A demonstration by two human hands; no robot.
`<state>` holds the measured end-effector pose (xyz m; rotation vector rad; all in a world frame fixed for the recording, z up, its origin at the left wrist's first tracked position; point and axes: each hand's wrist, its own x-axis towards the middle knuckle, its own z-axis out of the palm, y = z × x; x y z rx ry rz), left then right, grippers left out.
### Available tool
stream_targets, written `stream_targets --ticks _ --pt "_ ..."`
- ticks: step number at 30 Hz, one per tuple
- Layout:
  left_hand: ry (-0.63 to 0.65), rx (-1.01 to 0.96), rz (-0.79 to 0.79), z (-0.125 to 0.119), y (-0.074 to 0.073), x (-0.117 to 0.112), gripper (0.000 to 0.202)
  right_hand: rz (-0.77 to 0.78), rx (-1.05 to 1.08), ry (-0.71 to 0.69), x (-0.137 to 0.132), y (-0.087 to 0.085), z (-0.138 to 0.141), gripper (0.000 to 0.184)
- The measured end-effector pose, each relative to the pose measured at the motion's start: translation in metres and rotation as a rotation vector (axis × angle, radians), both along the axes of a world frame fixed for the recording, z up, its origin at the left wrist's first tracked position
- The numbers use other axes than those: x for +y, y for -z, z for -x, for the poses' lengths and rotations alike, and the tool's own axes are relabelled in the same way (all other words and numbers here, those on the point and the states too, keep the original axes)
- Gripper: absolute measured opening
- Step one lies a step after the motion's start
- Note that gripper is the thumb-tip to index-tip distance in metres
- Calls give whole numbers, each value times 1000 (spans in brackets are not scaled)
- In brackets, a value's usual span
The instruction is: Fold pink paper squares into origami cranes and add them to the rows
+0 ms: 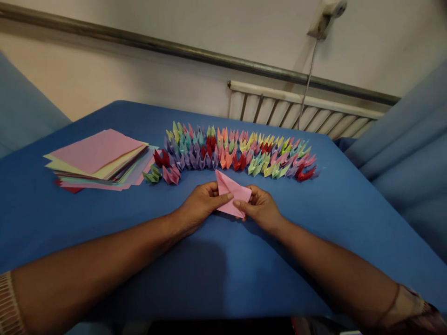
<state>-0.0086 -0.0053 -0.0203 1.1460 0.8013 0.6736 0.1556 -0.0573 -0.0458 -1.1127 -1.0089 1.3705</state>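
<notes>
A partly folded pink paper is held between both hands just above the blue table. My left hand pinches its left edge with thumb and fingers closed. My right hand grips its right side, fingers curled around it. Right behind the hands stand rows of small folded paper cranes in many colours. A stack of coloured paper sheets with a pink sheet on top lies to the left.
A few separate cranes, red, green and pink, sit between the stack and the rows. A white slatted rail and a wall stand behind the table. Blue fabric hangs at the right.
</notes>
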Motion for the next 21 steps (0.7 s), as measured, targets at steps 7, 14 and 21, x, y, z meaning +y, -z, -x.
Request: stream_targets --ticks 7,14,21 --pt "-68 -8 -71 0 0 1 34 9 -48 -99 -3 -1 2 42" --pt "-7 98 -167 2 -3 7 32 -41 -94 1 -4 -10 -5 43" --pt "496 427 -347 14 -11 14 34 -92 -124 27 2 -4 -7 33"
